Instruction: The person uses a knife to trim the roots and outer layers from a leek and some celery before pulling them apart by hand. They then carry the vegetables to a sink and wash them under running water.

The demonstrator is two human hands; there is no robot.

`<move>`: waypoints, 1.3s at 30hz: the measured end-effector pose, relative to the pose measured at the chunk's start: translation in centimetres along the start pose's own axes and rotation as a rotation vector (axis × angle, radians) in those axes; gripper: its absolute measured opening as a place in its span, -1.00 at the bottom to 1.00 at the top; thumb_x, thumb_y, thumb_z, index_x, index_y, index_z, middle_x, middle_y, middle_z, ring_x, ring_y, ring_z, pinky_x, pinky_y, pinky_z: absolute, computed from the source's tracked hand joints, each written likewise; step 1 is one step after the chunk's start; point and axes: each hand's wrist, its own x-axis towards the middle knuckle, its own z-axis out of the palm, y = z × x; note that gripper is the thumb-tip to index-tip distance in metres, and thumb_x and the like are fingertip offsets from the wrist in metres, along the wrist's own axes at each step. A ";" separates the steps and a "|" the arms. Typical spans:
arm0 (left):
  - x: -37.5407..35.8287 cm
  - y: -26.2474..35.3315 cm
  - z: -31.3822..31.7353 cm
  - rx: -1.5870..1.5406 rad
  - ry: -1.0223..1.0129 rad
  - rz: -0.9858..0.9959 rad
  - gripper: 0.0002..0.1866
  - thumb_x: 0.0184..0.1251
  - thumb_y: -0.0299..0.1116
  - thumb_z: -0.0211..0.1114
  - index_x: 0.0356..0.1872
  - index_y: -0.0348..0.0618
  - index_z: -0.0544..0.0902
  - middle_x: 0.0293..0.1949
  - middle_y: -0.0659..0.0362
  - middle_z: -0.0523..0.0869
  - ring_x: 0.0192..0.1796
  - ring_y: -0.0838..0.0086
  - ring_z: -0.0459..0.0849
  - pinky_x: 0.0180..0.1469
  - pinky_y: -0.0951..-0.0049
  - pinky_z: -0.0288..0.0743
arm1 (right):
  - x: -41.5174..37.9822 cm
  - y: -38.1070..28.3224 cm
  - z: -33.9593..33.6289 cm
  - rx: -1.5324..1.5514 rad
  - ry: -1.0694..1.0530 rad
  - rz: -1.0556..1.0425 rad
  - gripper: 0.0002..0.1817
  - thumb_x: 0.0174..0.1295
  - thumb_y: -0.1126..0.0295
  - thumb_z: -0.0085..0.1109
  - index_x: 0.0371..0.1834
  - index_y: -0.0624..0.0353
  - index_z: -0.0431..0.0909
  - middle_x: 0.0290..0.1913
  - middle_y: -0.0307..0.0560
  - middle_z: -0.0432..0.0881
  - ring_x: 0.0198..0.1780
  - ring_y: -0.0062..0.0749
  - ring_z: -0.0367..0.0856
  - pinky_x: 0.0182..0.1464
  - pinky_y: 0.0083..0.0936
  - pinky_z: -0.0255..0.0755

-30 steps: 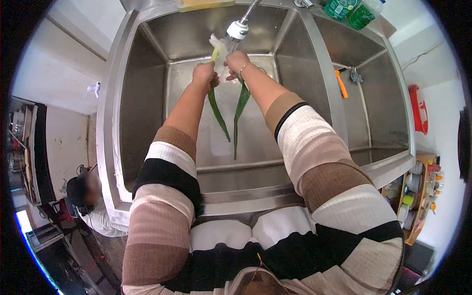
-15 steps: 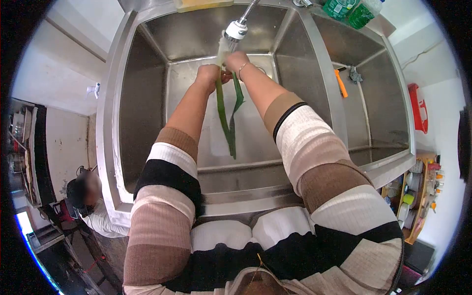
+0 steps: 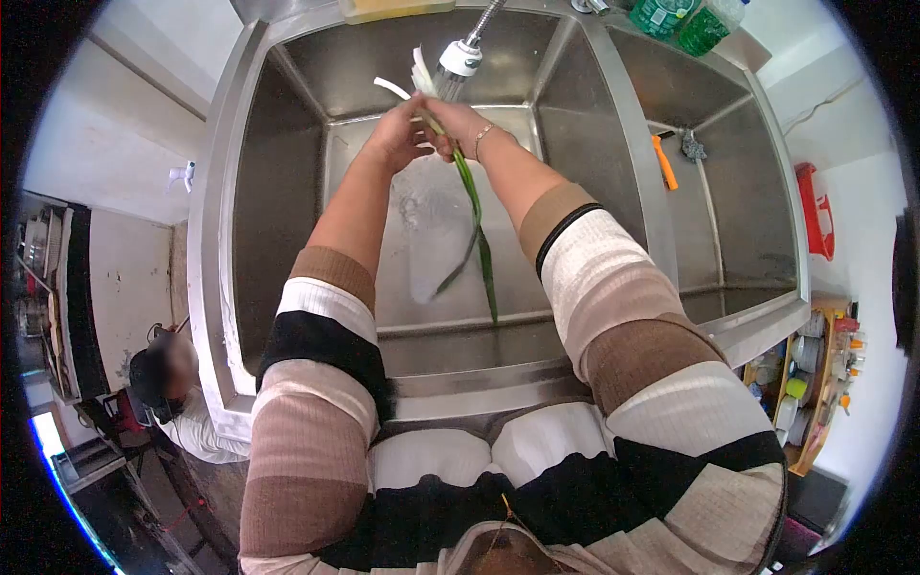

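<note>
Two green onions hang between my hands over the large steel sink, white ends up at the tap and green leaves trailing down. My left hand is on the left side of the stalks, its fingers bent against them. From the right, my right hand grips the stalks just below the white part. Water runs from the white tap head just behind my right hand.
The smaller basin on the right holds an orange-handled tool and a metal scrubber. Green bottles stand behind it. A red basket is at the right wall. Another person is at the lower left.
The green onions have tilted, with white ends now spread to the upper left and leaves swung right. My left hand has shifted slightly left and turned.
</note>
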 end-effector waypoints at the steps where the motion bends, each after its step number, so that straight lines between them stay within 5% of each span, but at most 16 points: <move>1: 0.4 -0.1 -0.1 0.011 0.014 0.040 -0.59 0.39 -0.07 -0.06 -0.10 -0.28 0.43 -0.29 0.03 0.53 -0.27 0.25 0.51 -0.21 0.15 0.40 | -0.2 -0.1 0.3 0.027 -0.019 -0.015 -0.63 0.26 0.00 -0.10 -0.48 0.05 0.43 -0.69 -0.28 0.29 -0.77 -0.58 0.18 -0.68 -0.45 0.21; 3: 1.3 -0.1 -0.3 0.032 0.043 0.122 -0.64 0.43 -0.18 -0.12 -0.10 -0.32 0.42 -0.21 -0.06 0.56 -0.26 0.23 0.53 -0.22 0.18 0.43 | 0.3 0.5 0.1 0.087 -0.141 0.030 -0.75 0.29 0.17 -0.07 -0.42 0.09 0.42 -0.63 -0.25 0.39 -0.69 -0.55 0.30 -0.62 -0.49 0.27; 4: 1.5 -0.2 -0.4 0.004 0.009 0.141 -0.62 0.40 -0.28 -0.15 0.07 -0.35 0.34 -0.16 -0.11 0.58 -0.28 0.21 0.58 -0.21 0.22 0.48 | 0.1 0.7 -0.1 0.109 -0.195 0.031 -0.78 0.29 0.20 -0.06 -0.39 0.09 0.43 -0.59 -0.23 0.43 -0.66 -0.53 0.34 -0.60 -0.50 0.29; 8: 1.8 -0.6 -0.4 0.024 0.092 0.216 -0.70 0.35 -0.36 -0.12 -0.02 -0.34 0.37 -0.17 -0.11 0.59 -0.27 0.23 0.59 -0.32 0.25 0.47 | -0.6 0.8 -1.3 0.033 -0.233 0.086 -0.85 0.26 0.30 -0.01 -0.27 0.12 0.48 -0.42 -0.13 0.56 -0.51 -0.44 0.48 -0.46 -0.51 0.40; 14: 2.8 -1.0 -0.4 0.102 0.109 0.190 -0.73 0.34 -0.27 0.03 -0.12 -0.28 0.41 -0.32 0.05 0.52 -0.31 0.26 0.50 -0.32 0.25 0.36 | -1.9 0.3 -1.9 0.117 -0.311 0.093 -0.65 0.23 0.16 -0.07 -0.19 0.26 0.48 -0.42 -0.05 0.57 -0.48 -0.36 0.51 -0.30 -0.32 0.49; 19: 2.1 -0.7 0.5 0.089 0.192 0.186 -0.59 0.19 -0.16 0.18 -0.10 -0.31 0.43 -0.28 0.02 0.53 -0.30 0.22 0.53 -0.41 0.17 0.34 | -0.5 0.2 -1.2 -0.157 -0.040 0.152 -0.66 0.16 0.09 -0.11 -0.36 0.16 0.48 -0.56 -0.17 0.46 -0.62 -0.43 0.39 -0.47 -0.30 0.39; 23: 4.1 -1.2 -1.4 0.155 0.045 0.126 -0.66 0.23 -0.32 0.15 -0.04 -0.29 0.38 -0.20 -0.02 0.49 -0.31 0.22 0.52 -0.34 0.21 0.41 | 0.5 0.2 -0.6 -0.149 -0.059 0.125 -0.60 0.12 -0.04 -0.10 -0.45 0.07 0.48 -0.58 -0.23 0.43 -0.60 -0.47 0.36 -0.49 -0.36 0.31; 25: 4.9 -1.2 -2.2 -0.072 0.217 0.199 -0.74 0.27 -0.39 0.07 -0.08 -0.30 0.36 -0.22 -0.02 0.47 -0.34 0.25 0.50 -0.32 0.22 0.44 | 0.1 -0.3 0.1 -0.104 -0.107 0.104 -0.54 0.08 -0.16 -0.10 -0.49 0.02 0.47 -0.58 -0.26 0.42 -0.60 -0.51 0.34 -0.51 -0.45 0.27; 29: 2.8 0.8 -1.8 -0.483 0.445 0.321 -0.82 0.33 -0.45 -0.06 -0.14 -0.34 0.30 -0.28 -0.01 0.43 -0.38 0.26 0.49 -0.28 0.18 0.49 | 2.2 1.2 -1.2 -0.502 -0.259 -0.011 -0.70 -0.08 0.12 0.18 -0.43 0.11 0.54 -0.54 -0.26 0.49 -0.53 -0.49 0.42 -0.41 -0.50 0.31; 30: 2.4 1.7 -2.1 -0.500 0.420 0.323 -0.81 0.36 -0.42 -0.07 -0.14 -0.35 0.26 -0.30 0.01 0.40 -0.36 0.21 0.49 -0.22 0.16 0.51 | 2.6 0.9 -1.7 -0.940 -0.137 -0.064 -0.75 -0.15 0.30 0.23 -0.40 0.18 0.57 -0.50 -0.21 0.56 -0.47 -0.48 0.50 -0.37 -0.48 0.36; 33: 1.9 3.1 -2.0 -0.445 0.344 0.427 -0.75 0.36 -0.45 -0.01 -0.10 -0.46 0.26 -0.21 -0.06 0.39 -0.19 0.06 0.53 -0.06 0.02 0.50 | 3.2 1.3 -1.9 -0.929 0.001 -0.049 -0.81 -0.11 0.33 0.20 -0.44 0.17 0.64 -0.35 -0.03 0.66 -0.33 -0.38 0.62 -0.25 -0.39 0.45; 34: 2.3 3.0 -1.5 -0.411 0.361 0.433 -0.73 0.33 -0.41 0.08 -0.13 -0.47 0.36 -0.23 -0.05 0.47 -0.16 0.13 0.54 -0.09 0.11 0.49 | 3.3 1.5 -1.4 -0.888 0.034 -0.098 -0.81 -0.06 0.38 0.20 -0.39 0.24 0.58 -0.46 -0.15 0.60 -0.47 -0.47 0.52 -0.38 -0.46 0.39; 37: 1.3 1.2 -0.4 0.133 0.239 0.214 -0.75 0.31 -0.39 0.13 -0.17 -0.44 0.48 -0.26 -0.03 0.56 -0.19 0.22 0.57 -0.14 0.21 0.48 | 5.1 1.0 0.6 -0.646 0.065 -0.291 -0.82 -0.05 0.44 0.20 -0.37 0.27 0.57 -0.45 -0.15 0.61 -0.45 -0.48 0.52 -0.37 -0.49 0.39; 39: 1.8 0.3 -0.3 0.150 0.302 0.170 -0.78 0.35 -0.36 0.10 -0.20 -0.36 0.53 -0.33 0.02 0.61 -0.30 0.28 0.57 -0.23 0.31 0.45 | 6.2 0.9 0.8 -0.627 0.072 -0.354 -0.83 -0.04 0.47 0.18 -0.34 0.28 0.57 -0.45 -0.17 0.60 -0.42 -0.50 0.49 -0.35 -0.51 0.39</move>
